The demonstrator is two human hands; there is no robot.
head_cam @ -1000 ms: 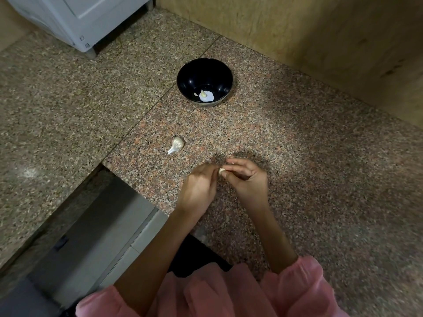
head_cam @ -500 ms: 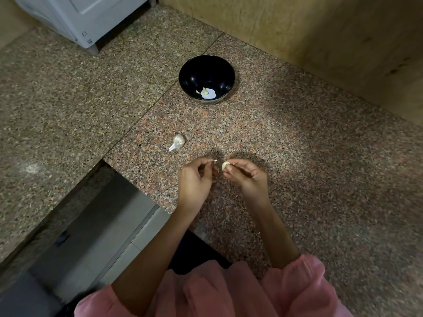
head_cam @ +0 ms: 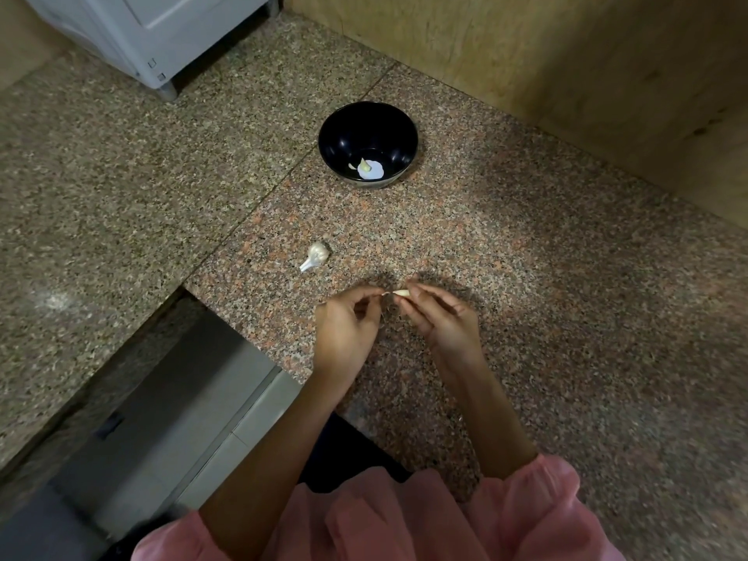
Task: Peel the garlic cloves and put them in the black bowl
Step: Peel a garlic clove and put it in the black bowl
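A pale garlic clove (head_cam: 401, 293) is pinched at the fingertips of the right hand (head_cam: 443, 321), held just above the granite counter (head_cam: 546, 277). A thin strip of skin (head_cam: 386, 294) is pinched between thumb and forefinger of the left hand (head_cam: 344, 330) and is drawn away from the clove's tip. A second ago both hands were pressed together around the clove; now they are parted, with only the strip bridging the small gap, so a piece of skin is judged to have been torn loose. How much skin is left on the clove cannot be told at this size. Near the hands, to the left, a small garlic piece with its papery stalk (head_cam: 315, 256) is seen lying on the counter. Well beyond it, the black bowl (head_cam: 336, 135) is found with one peeled clove (head_cam: 365, 166) already inside.
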